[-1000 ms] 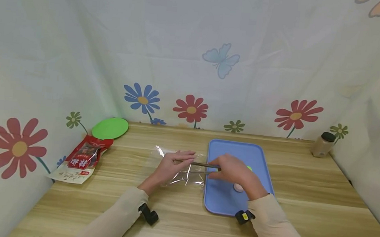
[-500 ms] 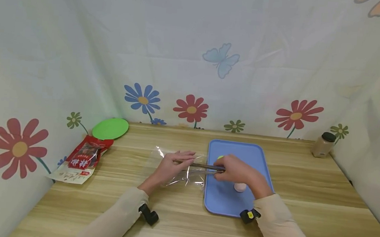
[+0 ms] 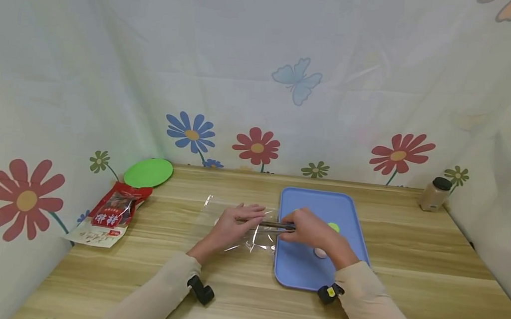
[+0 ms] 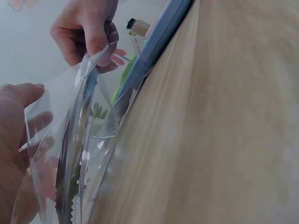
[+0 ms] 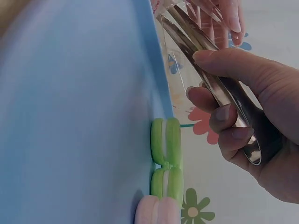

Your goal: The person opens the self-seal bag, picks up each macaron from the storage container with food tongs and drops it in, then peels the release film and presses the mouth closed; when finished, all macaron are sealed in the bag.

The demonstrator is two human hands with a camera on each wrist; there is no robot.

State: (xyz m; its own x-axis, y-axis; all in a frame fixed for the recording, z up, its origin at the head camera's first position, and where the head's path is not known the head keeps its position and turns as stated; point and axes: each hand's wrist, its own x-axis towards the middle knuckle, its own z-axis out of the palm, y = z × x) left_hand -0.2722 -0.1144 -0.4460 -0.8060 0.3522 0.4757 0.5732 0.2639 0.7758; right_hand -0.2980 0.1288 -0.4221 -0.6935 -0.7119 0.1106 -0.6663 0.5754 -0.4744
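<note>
My right hand [image 3: 310, 230] grips metal tongs [image 5: 215, 84], thumb on one arm and fingers curled round the other. The tongs reach left into a clear plastic bag [image 4: 100, 121]. Their toothed tips stand slightly apart in the left wrist view, with nothing visible between them. My left hand [image 3: 234, 223] holds the bag from above, thumb on one side and fingers seen through the plastic. Below my right hand lies a blue tray [image 3: 287, 272]. It carries a pink macaron [image 5: 156, 210] and green macarons [image 5: 166, 140], partly hidden by the right arm in the head view.
At the left lies a red and white food packet [image 3: 109, 215] with a green plate [image 3: 148, 172] behind it. A dark-lidded jar [image 3: 434, 195] stands at the far right. A flowered cloth [image 3: 226, 77] hangs behind the wooden table [image 3: 407, 291].
The right hand and tongs shifted slightly right, then came back left deeper into the bag. The left hand has hardly moved.
</note>
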